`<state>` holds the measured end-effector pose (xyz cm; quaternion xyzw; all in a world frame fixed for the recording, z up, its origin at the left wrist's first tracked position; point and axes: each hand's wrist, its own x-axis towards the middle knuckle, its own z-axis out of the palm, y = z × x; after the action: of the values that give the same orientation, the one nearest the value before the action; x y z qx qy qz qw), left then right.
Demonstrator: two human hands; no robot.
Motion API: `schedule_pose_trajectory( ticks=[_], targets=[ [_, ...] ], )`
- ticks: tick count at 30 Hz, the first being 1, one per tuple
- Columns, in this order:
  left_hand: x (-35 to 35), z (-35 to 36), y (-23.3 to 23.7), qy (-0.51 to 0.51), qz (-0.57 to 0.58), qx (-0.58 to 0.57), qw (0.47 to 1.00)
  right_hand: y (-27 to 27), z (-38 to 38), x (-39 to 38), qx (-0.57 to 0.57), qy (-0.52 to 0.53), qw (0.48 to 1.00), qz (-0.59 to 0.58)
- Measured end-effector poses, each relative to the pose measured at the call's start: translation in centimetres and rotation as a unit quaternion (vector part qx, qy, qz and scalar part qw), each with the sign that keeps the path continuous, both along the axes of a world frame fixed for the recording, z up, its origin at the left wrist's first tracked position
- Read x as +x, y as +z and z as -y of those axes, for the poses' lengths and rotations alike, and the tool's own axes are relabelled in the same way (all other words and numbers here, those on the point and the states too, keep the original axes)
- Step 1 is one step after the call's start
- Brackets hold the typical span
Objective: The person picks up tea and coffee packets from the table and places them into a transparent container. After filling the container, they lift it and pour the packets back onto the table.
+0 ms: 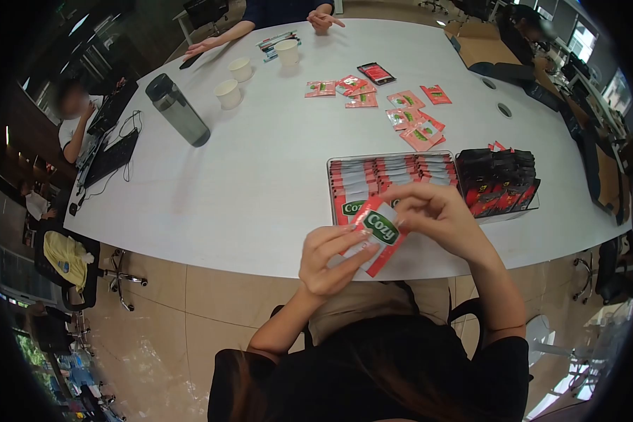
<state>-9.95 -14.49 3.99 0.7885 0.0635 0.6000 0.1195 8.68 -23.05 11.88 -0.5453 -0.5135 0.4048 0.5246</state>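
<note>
Beyond hands and Cozy sachet, filled box before loose packets, bottle.

a grey bottle and three pale cups stand on a white table, with pens just beside the farthest cup. a black device with a cable sits near the left edge. a yellow bag drapes over a chair.

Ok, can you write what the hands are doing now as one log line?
left hand: holds Cozy packet | right hand: at packet's upper right | loose packets: lying beyond the hands
</note>
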Motion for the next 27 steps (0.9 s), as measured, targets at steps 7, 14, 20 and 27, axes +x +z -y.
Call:
schedule_pose_trajectory(
  ticks=[7,14,20,27],
  targets=[
    [0.6,1.3,1.3,-0.124,-0.018,-0.073,0.989,2.0,2.3,2.7,0.030,-0.144,0.973,0.177],
    [1.5,5.1,8.7,-0.685,0.040,-0.466,0.559,2.1,2.6,4.5,0.012,-0.141,0.833,0.535],
    [2.8,9.6,12.4,-0.867,-0.056,-0.469,0.160,0.2,1.4,4.5,-0.001,-0.090,0.736,0.671],
    [3.0,11.1,11.3,-0.890,-0.149,-0.428,0.044,-0.3,0.5,4.0,-0.024,-0.102,0.730,0.676]
  ],
)
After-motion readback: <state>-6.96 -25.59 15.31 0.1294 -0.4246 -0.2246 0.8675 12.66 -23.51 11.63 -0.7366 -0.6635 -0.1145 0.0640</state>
